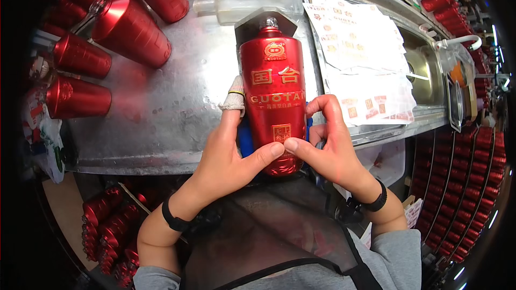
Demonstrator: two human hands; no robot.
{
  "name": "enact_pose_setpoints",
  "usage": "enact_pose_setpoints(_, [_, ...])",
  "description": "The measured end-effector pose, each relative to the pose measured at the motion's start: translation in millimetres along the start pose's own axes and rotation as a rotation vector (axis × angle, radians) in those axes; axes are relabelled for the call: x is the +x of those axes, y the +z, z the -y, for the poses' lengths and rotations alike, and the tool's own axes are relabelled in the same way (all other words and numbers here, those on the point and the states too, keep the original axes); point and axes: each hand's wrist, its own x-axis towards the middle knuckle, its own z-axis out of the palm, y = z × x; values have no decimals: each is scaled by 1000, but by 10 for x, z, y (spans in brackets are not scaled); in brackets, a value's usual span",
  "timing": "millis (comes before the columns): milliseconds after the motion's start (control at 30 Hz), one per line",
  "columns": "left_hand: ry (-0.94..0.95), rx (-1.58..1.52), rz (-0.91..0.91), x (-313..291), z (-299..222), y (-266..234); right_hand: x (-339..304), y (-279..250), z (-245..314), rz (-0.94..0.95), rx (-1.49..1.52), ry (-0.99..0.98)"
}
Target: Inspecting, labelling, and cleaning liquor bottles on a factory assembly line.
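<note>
A glossy red bottle (273,83) with gold lettering lies in front of me, its neck pointing away and its base close to my apron. My left hand (228,142) grips its left side, with the thumb pressed on the lower front; a pale cloth cover wraps one fingertip. On the other side my right hand (330,142) holds the bottle with bent fingers, its thumb meeting the left thumb near a small square gold mark. A dark angular block (244,24) sits behind the bottle neck. Something blue shows partly beneath the bottle, mostly hidden.
Several red bottles (131,29) stand on the metal worktop (161,107) at the left. A clear glass bottle (258,2) lies at the back. Printed label sheets (365,48) are stacked right, beside a sink (424,75) with a tap (462,40). Racks of red bottles (457,188) fill the lower right.
</note>
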Motion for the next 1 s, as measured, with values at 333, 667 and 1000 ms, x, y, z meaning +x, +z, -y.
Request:
enact_pose_setpoints(333, [45, 69, -50, -16, 31, -7, -10, 78, 14, -78, 16, 66])
enact_pose_setpoints(667, [73, 86, -79, 3, 54, -6, 23, 126, 42, -134, -85, 44])
enact_pose_setpoints(1000, [-67, -56, -80, 68, -23, 36, 70, 130, -6, -127, 33, 18])
